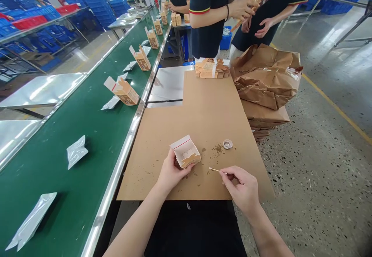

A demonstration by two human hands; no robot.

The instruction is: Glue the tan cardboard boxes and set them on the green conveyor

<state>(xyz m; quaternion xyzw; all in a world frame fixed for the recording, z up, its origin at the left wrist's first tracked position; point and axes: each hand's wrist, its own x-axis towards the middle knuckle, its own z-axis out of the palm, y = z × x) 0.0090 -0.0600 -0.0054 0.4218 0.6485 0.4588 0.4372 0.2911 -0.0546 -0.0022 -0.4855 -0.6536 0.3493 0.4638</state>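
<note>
My left hand [171, 172] grips a small open cardboard box [186, 152], its white inside and raised flap facing up. Between the thumb and fingers of my right hand [241, 185] is a cotton swab [215, 169], its white tip pointing left toward the box but apart from it. Beyond the swab, a small round clear dish [227, 144] sits on the brown board [209, 113]. Dark stains and specks lie on the board around the dish and the box.
On the left runs a green conveyor belt [95, 121] carrying silver packets [77, 151] and open boxes [126, 91]. A strapped stack of flat cartons [212, 68] lies at the board's far end. Brown paper-wrapped bundles [266, 75] stand at right. Co-workers [206, 17] stand beyond, one holding cardboard.
</note>
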